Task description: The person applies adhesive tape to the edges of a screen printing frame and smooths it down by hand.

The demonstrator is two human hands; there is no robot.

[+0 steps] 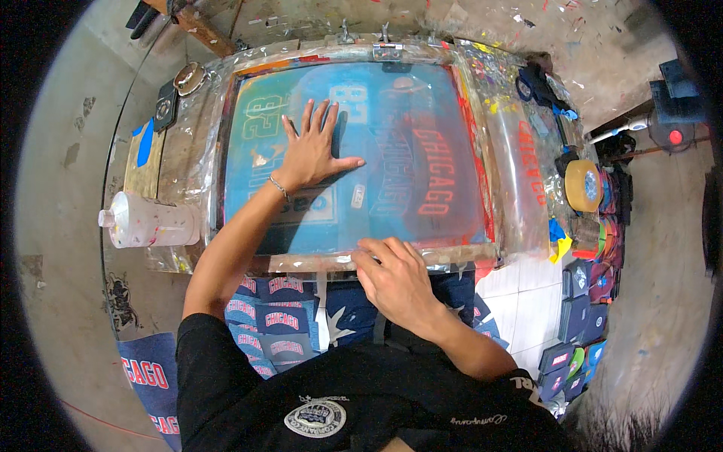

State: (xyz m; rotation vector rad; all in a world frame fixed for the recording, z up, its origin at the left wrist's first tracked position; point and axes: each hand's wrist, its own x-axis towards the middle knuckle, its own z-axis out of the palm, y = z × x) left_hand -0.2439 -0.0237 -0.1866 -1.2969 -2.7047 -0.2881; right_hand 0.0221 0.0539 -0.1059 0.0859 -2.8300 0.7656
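A screen-printing frame (316, 264) with blue mesh (301, 226) lies on the worktable. The mesh bears several lettered and numbered stencil designs. My left hand (310, 154) is spread over the left middle of the mesh, palm down with fingers apart, and holds nothing. A small pale tag-like piece (357, 196) shows on the mesh just right of that hand. At the frame's near rail, my right hand (395, 275) is closed with its fingers curled over the wooden edge. What lies beneath the mesh is hard to make out.
Metal clamps (387, 51) sit at the frame's far edge. On the left stand a whitish plastic bottle (154, 220) and a tape roll (190, 78). To the right is a wide tan tape roll (584, 185). Printed dark-blue fabric pieces (286, 318) lie below the near rail.
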